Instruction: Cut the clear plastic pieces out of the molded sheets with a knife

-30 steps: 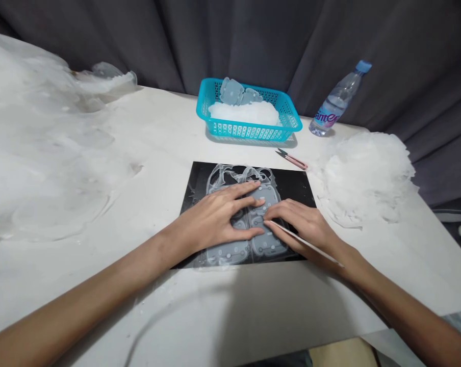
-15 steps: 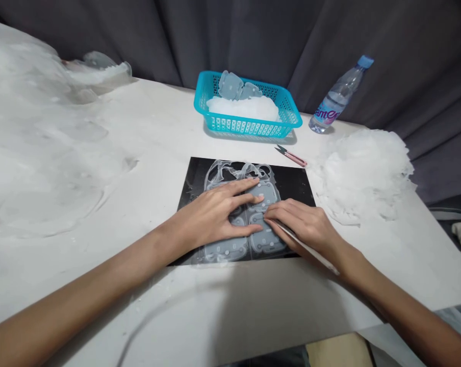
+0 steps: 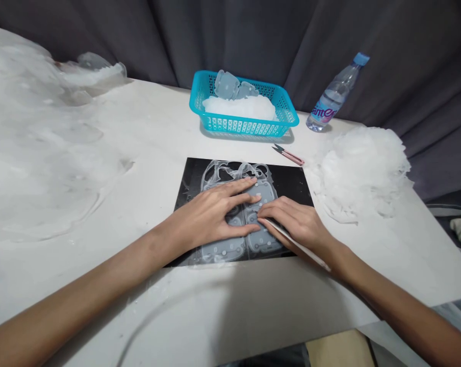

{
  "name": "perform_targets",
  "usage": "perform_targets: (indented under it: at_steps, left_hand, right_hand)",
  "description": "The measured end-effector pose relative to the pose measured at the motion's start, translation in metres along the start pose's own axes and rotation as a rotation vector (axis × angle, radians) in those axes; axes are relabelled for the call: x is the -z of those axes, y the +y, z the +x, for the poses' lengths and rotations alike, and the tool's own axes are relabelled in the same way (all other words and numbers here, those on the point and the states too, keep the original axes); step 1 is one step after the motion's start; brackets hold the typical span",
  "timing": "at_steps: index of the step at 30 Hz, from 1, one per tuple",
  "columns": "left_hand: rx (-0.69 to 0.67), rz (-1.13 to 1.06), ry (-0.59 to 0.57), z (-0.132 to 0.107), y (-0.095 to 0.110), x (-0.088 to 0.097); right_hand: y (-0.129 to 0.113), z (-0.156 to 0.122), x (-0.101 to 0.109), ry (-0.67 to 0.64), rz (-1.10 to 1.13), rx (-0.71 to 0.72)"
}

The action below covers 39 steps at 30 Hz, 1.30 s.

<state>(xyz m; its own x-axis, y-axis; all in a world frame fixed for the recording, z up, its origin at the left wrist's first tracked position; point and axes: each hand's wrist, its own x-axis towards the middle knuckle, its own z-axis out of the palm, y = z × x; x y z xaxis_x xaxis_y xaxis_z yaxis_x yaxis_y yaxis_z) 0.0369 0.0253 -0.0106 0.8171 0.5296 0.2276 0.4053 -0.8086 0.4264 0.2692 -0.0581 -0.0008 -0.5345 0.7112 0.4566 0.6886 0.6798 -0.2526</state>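
A translucent, pale grey moulded sheet (image 3: pixel 261 191) with several rounded-square panels lies on a black mat (image 3: pixel 291 181). Across its middle my left hand (image 3: pixel 219 209) rests flat, fingers spread, pressing on the panels. My right hand (image 3: pixel 291 219) is closed around a slim, pale-handled tool (image 3: pixel 301 247), whose back end slants down toward the wrist. The tool's tip is hidden at the fingertips, close to the gap between the right-hand panels. Loops of cut-away trim (image 3: pixel 230 171) lie along the sheet's far edge.
Behind the mat stands a turquoise basket (image 3: pixel 246 126) holding white and translucent pieces. Pink-handled thread snips (image 3: pixel 289 154) lie beyond the mat, near a water bottle (image 3: pixel 335 99). Translucent sheets heap up on the left (image 3: pixel 43 153), and a white pile (image 3: pixel 364 173) sits on the right.
My right hand has shifted slightly left along the sheet with the tool in it. The left hand stays in place on the sheet. The whole view has moved a little.
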Motion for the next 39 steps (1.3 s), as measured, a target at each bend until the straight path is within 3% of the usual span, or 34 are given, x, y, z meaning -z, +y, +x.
perform_targets:
  at_steps: [5, 11, 23, 32, 39]
  left_hand:
    - [0.004, 0.001, -0.011, 0.001, 0.0, 0.001]
    - [0.021, -0.003, -0.027, -0.001, 0.002, 0.003]
    - [0.008, -0.012, -0.015, 0.002, 0.001, 0.001]
    - [0.035, -0.073, -0.042, 0.002, 0.0, 0.003]
    - [0.044, -0.055, -0.045, 0.003, 0.001, 0.003]
  right_hand:
    - [0.003, -0.004, 0.005, -0.065, -0.019, 0.003]
    - [0.01, -0.001, 0.017, -0.073, 0.152, -0.026]
    - [0.013, 0.0, 0.005, -0.018, 0.105, 0.045]
    - [0.016, -0.001, 0.027, -0.147, 0.232, -0.015]
    - [0.016, 0.0, 0.019, -0.111, 0.235, -0.015]
